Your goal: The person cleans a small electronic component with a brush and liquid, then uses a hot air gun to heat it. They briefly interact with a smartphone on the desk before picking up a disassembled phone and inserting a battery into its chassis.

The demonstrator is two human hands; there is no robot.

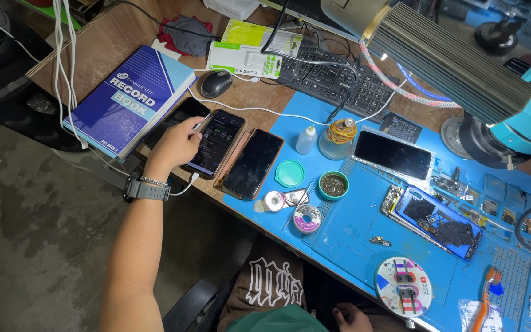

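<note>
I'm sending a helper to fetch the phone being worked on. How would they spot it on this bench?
Start at the big blue hardcover book on the wooden desk's left end. Three dark phones lie beside it; take the middle black phone, under the left hand. Unlike its dark-screened neighbours, its screen is lit and a white cable runs from its near end.

Your left hand [176,144] works hemmed in: blue ledger [131,98] just left, dark phones [253,163] packed right. Open blue mat [351,243] lies right of the solder spools [307,218]. Microscope arm [456,58] overhangs the far right.
</note>
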